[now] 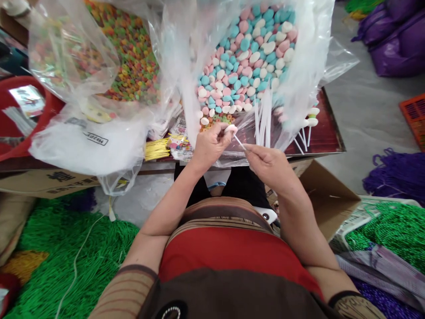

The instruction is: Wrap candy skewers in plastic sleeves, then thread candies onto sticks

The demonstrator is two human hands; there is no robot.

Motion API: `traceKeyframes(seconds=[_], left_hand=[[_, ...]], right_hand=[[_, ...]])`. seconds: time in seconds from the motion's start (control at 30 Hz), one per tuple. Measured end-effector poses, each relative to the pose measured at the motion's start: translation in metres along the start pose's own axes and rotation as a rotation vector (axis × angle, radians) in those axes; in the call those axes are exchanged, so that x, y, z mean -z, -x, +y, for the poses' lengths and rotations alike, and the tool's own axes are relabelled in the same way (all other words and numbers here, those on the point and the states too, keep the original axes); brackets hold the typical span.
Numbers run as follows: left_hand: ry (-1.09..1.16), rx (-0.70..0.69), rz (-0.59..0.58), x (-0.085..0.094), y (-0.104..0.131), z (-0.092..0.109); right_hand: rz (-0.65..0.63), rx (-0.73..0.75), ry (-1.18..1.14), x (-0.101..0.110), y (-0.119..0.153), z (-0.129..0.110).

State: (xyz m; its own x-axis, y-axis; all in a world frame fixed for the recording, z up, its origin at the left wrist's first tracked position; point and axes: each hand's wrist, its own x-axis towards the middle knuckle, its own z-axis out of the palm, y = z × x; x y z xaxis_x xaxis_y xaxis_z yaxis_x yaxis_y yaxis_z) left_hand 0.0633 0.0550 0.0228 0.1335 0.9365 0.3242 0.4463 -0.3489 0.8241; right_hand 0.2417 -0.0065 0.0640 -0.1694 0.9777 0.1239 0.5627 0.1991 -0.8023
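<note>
My left hand pinches a pink and white candy piece between thumb and fingertips. A thin white stick runs from that candy to my right hand, whose fingers are closed on its lower end. Whether the stick's tip is inside the candy or only against it, I cannot tell. Just beyond both hands lies an open plastic bag of pink, blue and white candies, with some small ring candies at its near edge. Several loose white sticks lie on the plastic beyond my right hand.
Small coloured ring candies fill a bag at the left. Yellow ties and a white plastic bag lie near the table edge. Candies on sticks rest at the right. Below stand an open cardboard box and green strands.
</note>
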Motion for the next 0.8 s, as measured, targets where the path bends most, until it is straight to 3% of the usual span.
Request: traceKeyframes(seconds=[0.23, 0.47, 0.6, 0.8], left_hand=[[-0.135, -0.206, -0.029, -0.004, 0.005, -0.004], [-0.21, -0.298, -0.13, -0.025, 0.017, -0.009], [-0.224, -0.269, -0.132, -0.029, 0.017, -0.01], [-0.27, -0.296, -0.269, -0.037, 0.029, 0.0]], right_hand=[[-0.019, -0.154, -0.195, -0.007, 0.002, 0.003], [-0.008, -0.366, -0.299, -0.015, 0.005, 0.022], [-0.137, -0.353, -0.218, -0.008, 0.018, 0.025], [-0.014, -0.344, -0.227, -0.016, 0.02, 0.036]])
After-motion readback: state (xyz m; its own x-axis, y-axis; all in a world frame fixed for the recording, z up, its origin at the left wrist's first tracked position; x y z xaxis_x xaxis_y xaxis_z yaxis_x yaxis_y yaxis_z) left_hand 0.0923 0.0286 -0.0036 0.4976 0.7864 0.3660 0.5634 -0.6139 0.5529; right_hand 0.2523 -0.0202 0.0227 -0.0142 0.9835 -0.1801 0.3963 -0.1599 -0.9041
